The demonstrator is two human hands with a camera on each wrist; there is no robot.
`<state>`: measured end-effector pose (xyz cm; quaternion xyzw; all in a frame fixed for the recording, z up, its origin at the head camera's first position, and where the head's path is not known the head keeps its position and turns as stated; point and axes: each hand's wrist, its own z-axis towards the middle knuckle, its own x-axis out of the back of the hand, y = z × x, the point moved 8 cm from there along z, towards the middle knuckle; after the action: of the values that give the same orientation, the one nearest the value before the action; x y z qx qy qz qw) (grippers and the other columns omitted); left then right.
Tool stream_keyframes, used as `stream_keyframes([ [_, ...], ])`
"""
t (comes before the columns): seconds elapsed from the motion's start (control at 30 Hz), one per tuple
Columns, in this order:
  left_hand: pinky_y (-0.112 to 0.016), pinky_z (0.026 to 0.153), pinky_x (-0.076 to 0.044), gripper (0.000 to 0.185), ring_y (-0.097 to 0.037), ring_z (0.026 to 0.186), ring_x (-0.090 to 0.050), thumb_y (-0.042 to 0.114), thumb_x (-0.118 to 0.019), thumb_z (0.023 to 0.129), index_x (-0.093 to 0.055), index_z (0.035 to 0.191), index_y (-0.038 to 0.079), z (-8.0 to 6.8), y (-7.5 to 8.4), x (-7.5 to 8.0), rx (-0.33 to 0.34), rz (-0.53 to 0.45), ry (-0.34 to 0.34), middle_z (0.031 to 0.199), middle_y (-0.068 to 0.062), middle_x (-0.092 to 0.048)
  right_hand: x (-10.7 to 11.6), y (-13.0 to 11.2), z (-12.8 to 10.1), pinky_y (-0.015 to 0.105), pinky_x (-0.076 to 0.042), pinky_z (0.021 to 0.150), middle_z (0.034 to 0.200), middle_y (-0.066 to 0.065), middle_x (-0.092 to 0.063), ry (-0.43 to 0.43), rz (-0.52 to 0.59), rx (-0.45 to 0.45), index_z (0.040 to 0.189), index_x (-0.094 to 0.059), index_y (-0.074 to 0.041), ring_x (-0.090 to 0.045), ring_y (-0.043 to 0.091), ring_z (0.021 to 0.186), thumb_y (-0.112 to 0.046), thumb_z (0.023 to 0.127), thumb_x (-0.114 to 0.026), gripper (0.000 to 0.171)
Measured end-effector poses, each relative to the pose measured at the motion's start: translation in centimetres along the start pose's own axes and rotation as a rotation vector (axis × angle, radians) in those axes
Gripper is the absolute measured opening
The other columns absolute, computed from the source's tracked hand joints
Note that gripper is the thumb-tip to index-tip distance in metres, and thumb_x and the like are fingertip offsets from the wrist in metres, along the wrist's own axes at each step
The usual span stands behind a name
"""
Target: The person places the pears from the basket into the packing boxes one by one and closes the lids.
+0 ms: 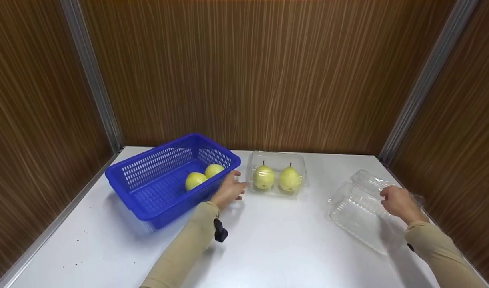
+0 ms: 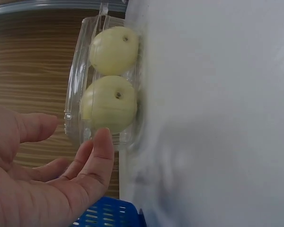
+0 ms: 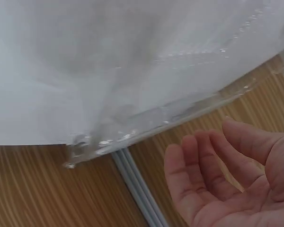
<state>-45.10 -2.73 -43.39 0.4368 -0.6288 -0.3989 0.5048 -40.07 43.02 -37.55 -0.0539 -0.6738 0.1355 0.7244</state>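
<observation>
Pears, two of them and yellow-green, one (image 1: 264, 177) to the left of the other (image 1: 289, 179), sit stem up in a clear container (image 1: 277, 158) near the middle of the bench's back edge. Just left of it, the left hand (image 1: 229, 189) reaches beside the right end of a blue basket (image 1: 176, 212), with thumb and fingers apart and nothing between them; in the left wrist view a fingertip overlaps the container's near end, and I cannot tell whether it touches. Basket and bench stand askew to each other, one basket corner by the back edge and another toward the left edge. Two round yellow-green fruits (image 1: 196, 181) lie close together inside it, at its right end. Near the right edge of the bench (image 1: 276, 244) lies a second clear container (image 1: 354, 218), spread open, part of its plastic reaching the edge. Over it is the right hand (image 1: 400, 203), fingers loosely bent and thumb apart, holding nothing; the right wrist view shows a gap between the fingertips and the plastic rim. Both forearms wear tan sleeves (image 1: 188, 248). Wood-grain panels (image 1: 248, 76) rise behind the back edge and along both sides, with metal posts (image 1: 424, 80) at the back corners.
</observation>
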Motion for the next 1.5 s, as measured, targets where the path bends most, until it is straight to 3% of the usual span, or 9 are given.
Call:
stream_keyframes([
  [0.2, -0.035, 0.077, -0.056, 0.044, -0.031, 0.103, -0.064, 0.014, -0.055, 0.099, -0.041, 0.140, 0.006, -0.6, 0.3, 0.5, -0.044, -0.015, -0.019, 0.120, -0.020, -0.059, -0.4, 1.9, -0.1, 0.064, -0.046, 0.085, 0.110, 0.041, -0.058, -0.050, -0.045, -0.039, 0.114, -0.055, 0.020, -0.054, 0.058, 0.104, -0.002, 0.085, -0.060, 0.037],
  [0.4, -0.033, 0.077, -0.056, 0.036, -0.024, 0.092, -0.065, 0.016, -0.055, 0.099, -0.049, 0.133, 0.006, -0.8, 0.5, 1.1, -0.047, 0.057, -0.015, 0.114, -0.017, -0.062, -1.7, 2.4, 0.3, 0.063, -0.047, 0.086, 0.112, 0.043, -0.055, -0.159, -0.017, -0.043, 0.120, -0.048, 0.023, -0.054, 0.057, 0.105, -0.006, 0.087, -0.062, 0.046],
  [0.63, -0.033, 0.076, -0.057, 0.032, -0.025, 0.092, -0.067, 0.015, -0.054, 0.099, -0.054, 0.128, 0.002, -0.8, 0.6, 1.1, -0.058, 0.084, -0.024, 0.117, -0.021, -0.062, -1.8, 1.7, 0.3, 0.062, -0.048, 0.083, 0.105, 0.039, -0.060, -0.142, -0.023, -0.008, 0.118, -0.053, 0.018, -0.057, 0.054, 0.100, -0.004, 0.084, -0.060, 0.042],
  [0.83, -0.031, 0.073, -0.055, 0.031, -0.024, 0.093, -0.067, 0.017, -0.055, 0.099, -0.056, 0.128, 0.005, -0.8, 0.5, 1.4, -0.076, 0.166, 0.008, 0.112, -0.014, -0.065, -1.8, 0.9, 0.0, 0.060, -0.049, 0.079, 0.102, 0.034, -0.063, -0.170, -0.020, -0.022, 0.117, -0.058, 0.013, -0.060, 0.050, 0.097, -0.008, 0.086, -0.061, 0.038],
  [0.97, -0.032, 0.074, -0.054, 0.028, -0.023, 0.092, -0.067, 0.018, -0.056, 0.098, -0.058, 0.124, 0.007, -0.9, 0.9, 1.8, -0.136, 0.253, 0.058, 0.106, -0.010, -0.066, -1.8, 0.3, -0.3, 0.058, -0.050, 0.074, 0.101, 0.030, -0.065, -0.181, -0.038, -0.031, 0.114, -0.060, 0.010, -0.062, 0.046, 0.094, -0.013, 0.086, -0.062, 0.036],
  [1.1, -0.037, 0.080, -0.052, 0.025, -0.022, 0.090, -0.064, 0.015, -0.057, 0.096, -0.061, 0.119, 0.006, -1.3, 1.9, 2.3, -0.249, 0.354, 0.131, 0.100, -0.010, -0.068, -2.1, -0.5, -0.5, 0.055, -0.050, 0.072, 0.099, 0.025, -0.065, -0.213, -0.049, -0.037, 0.109, -0.062, 0.006, -0.063, 0.039, 0.089, -0.018, 0.087, -0.064, 0.033],
  [1.2, -0.036, 0.077, -0.051, 0.022, -0.020, 0.085, -0.061, 0.013, -0.057, 0.096, -0.063, 0.117, 0.006, -1.6, 2.4, 2.5, -0.307, 0.398, 0.155, 0.095, -0.009, -0.068, -2.4, -1.4, -0.6, 0.051, -0.051, 0.070, 0.097, 0.022, -0.065, -0.226, -0.047, -0.020, 0.104, -0.063, 0.005, -0.062, 0.033, 0.084, -0.018, 0.086, -0.065, 0.030],
  [1.37, -0.028, 0.064, -0.046, 0.020, -0.015, 0.073, -0.058, 0.013, -0.056, 0.096, -0.065, 0.112, 0.007, -1.9, 3.1, 2.7, -0.347, 0.446, 0.183, 0.086, -0.004, -0.066, -2.8, -3.1, -1.0, 0.039, -0.050, 0.058, 0.092, 0.018, -0.064, -0.239, -0.011, 0.002, 0.101, -0.063, 0.005, -0.060, 0.025, 0.071, -0.017, 0.084, -0.066, 0.028],
  [1.5, -0.026, 0.060, -0.045, 0.020, -0.014, 0.070, -0.056, 0.014, -0.056, 0.096, -0.067, 0.110, 0.007, -2.0, 3.7, 3.1, -0.358, 0.477, 0.220, 0.084, -0.002, -0.066, -3.3, -4.3, -1.4, 0.036, -0.051, 0.055, 0.092, 0.016, -0.064, -0.246, 0.021, 0.005, 0.102, -0.063, 0.005, -0.059, 0.021, 0.067, -0.016, 0.085, -0.067, 0.028],
])
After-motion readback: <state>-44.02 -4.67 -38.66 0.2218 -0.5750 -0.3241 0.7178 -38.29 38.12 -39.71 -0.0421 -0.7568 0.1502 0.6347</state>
